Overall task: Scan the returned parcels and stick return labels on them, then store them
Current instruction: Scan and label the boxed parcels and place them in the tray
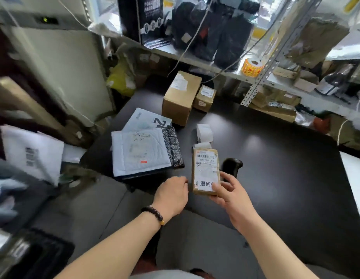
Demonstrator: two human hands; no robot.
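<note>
- We hold a small brown parcel (205, 170) near the black table's (276, 158) front edge. Our right hand (227, 195) grips its near end, thumb pressed on the white return label (204, 186).
- Our left hand (172, 195) sits at the parcel's 8 o'clock, fingers curled under; we cannot tell whether they hold anything.
- A black scanner (232, 165) lies at its 3 o'clock, white padded mailers (141, 152) at 9, a label roll (204, 132) at 12.

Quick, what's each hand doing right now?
Left hand: fingers curled; whether it holds anything cannot be told.
Right hand: grips the brown parcel, thumb on its return label.
</note>
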